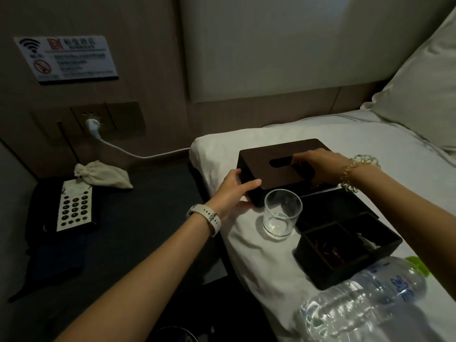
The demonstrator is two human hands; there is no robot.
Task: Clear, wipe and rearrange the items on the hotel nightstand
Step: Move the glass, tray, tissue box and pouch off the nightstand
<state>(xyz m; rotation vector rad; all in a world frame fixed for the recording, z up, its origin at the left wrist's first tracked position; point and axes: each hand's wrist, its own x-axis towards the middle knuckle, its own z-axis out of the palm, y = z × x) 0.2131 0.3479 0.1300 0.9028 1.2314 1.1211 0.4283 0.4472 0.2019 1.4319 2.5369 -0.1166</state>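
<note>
A dark brown tissue box [274, 171] lies on the white bed [259, 245] beside the nightstand. My left hand [232, 188] grips its near left corner, thumb on top. My right hand [318, 166] holds its right side, fingers curled over the top near the slot. In front of the box stands an empty clear glass [282, 214]. To its right sits a black divided tray [345, 238] with small items inside. A clear plastic water bottle [360, 299] with a green cap lies at the bed's near edge.
The dark nightstand [148, 218] at left carries a black telephone [71, 211] with a white keypad, and a small cream cloth pouch [103, 175]. A white plug and cable [93, 127] run from the wall socket. A pillow [424, 95] leans at the far right.
</note>
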